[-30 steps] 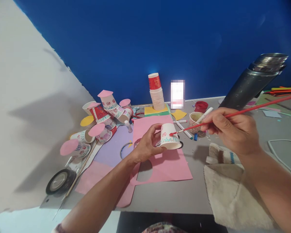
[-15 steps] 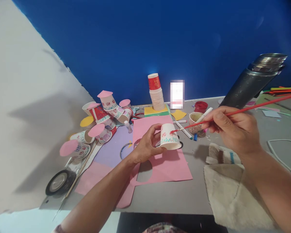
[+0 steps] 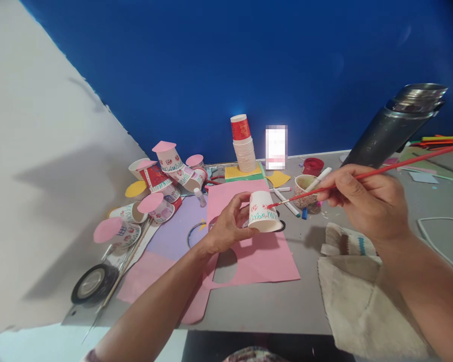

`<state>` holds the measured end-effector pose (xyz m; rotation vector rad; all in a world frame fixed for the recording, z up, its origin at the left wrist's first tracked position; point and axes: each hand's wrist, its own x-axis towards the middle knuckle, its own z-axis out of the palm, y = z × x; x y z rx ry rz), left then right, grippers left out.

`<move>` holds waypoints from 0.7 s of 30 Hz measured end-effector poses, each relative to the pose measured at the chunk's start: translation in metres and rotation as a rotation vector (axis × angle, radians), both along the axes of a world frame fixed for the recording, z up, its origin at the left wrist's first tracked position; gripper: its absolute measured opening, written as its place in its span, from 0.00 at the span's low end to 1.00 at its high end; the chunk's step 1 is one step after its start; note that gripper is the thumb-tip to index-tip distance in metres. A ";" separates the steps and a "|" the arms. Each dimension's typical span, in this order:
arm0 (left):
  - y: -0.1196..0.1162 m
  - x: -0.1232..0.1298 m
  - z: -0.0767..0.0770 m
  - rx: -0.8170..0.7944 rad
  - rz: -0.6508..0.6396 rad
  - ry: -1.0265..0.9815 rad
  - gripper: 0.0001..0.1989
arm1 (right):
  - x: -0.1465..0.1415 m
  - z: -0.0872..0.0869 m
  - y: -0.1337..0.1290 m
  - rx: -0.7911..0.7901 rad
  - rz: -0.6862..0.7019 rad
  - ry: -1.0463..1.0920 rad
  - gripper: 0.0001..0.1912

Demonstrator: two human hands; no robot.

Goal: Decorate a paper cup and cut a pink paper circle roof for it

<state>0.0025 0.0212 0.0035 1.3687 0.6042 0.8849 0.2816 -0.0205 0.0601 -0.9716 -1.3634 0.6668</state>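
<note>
My left hand [image 3: 230,226] grips a white paper cup [image 3: 263,213] from its left side, over pink paper [image 3: 264,261]. The cup is tilted, its wide rim lower, and carries red marks and a green zigzag line. In my right hand [image 3: 366,201] is a long red paintbrush [image 3: 392,167], whose tip touches the cup's side at the red marks. Just beyond the right hand's fingers, a white marker [image 3: 322,177] leans in a patterned cup [image 3: 304,188].
Decorated cups with pink tops [image 3: 162,171] crowd the left side. A cup stack [image 3: 244,151] stands at the back, a dark flask [image 3: 392,130] back right. Black tape [image 3: 92,286] lies front left, a beige cloth [image 3: 358,296] front right.
The held cup has turned slightly, shifting its red marks. The brush tip has moved a little to the right on the cup, and my right hand has shifted slightly right.
</note>
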 end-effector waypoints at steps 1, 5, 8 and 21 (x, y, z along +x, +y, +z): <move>0.000 0.000 0.000 0.002 0.001 -0.001 0.38 | 0.000 0.000 0.000 -0.007 0.001 0.002 0.15; 0.000 0.000 -0.001 0.009 -0.009 -0.011 0.37 | -0.001 0.002 -0.001 -0.017 -0.013 0.029 0.15; 0.000 0.001 -0.002 -0.004 -0.025 -0.021 0.37 | -0.002 0.002 -0.002 -0.018 -0.016 0.029 0.15; -0.001 0.002 0.000 -0.025 -0.039 -0.025 0.37 | -0.006 0.001 -0.001 -0.007 -0.043 0.015 0.15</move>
